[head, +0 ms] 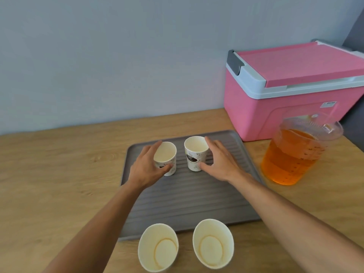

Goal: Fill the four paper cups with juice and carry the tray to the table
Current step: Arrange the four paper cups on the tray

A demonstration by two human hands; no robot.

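A grey ribbed tray (189, 201) lies on the wooden counter. Two empty white paper cups stand upright at its far end. My left hand (146, 167) wraps around the left cup (166, 156), thumb at its front and fingers at its rim. My right hand (220, 161) cups the right cup (196, 153), thumb low at its base and fingers by the rim. Two more empty cups, one on the left (157, 247) and one on the right (213, 243), stand on the counter just in front of the tray. A clear pitcher of orange juice (293, 156) stands to the right of the tray.
A pink cooler box (291, 91) with a white rim and closed lid stands at the back right against the wall, behind the pitcher. The wooden counter (59, 174) stretches to the left of the tray. A pale wall runs along the back.
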